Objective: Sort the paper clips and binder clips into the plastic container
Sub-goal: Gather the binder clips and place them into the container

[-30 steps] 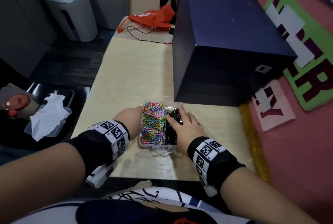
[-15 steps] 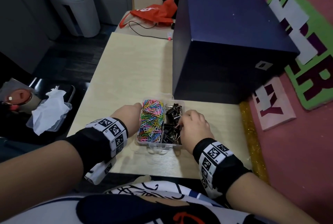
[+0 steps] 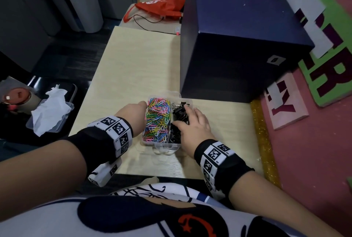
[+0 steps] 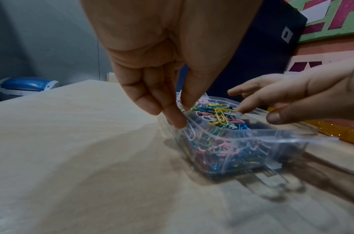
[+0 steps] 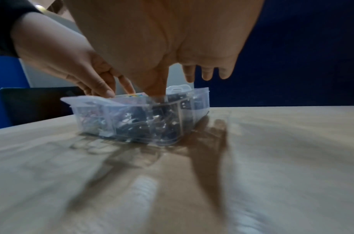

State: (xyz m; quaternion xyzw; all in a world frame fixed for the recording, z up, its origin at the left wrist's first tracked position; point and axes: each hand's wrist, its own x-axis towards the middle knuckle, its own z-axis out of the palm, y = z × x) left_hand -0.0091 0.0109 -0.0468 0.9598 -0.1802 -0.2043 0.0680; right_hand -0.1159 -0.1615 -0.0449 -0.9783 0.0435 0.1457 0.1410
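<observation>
- Your left hand (image 3: 133, 114) holds the left wall of the plastic container (image 3: 167, 148), fingers together.
- Your right hand (image 3: 194, 124) lies with fingers spread on the binder clips (image 3: 178, 111).
- The paper clips (image 3: 157, 120) fill the left compartment.

The room is dim, lit softly from overhead. Hand shadows spread across the counter (image 5: 272, 158) toward both wrist cameras. The head view is fairly sharp at centre and bends at its edges. Both wrist views are smeared with blur low in the frame, and the clear container (image 5: 144, 117) looks hazy.
</observation>
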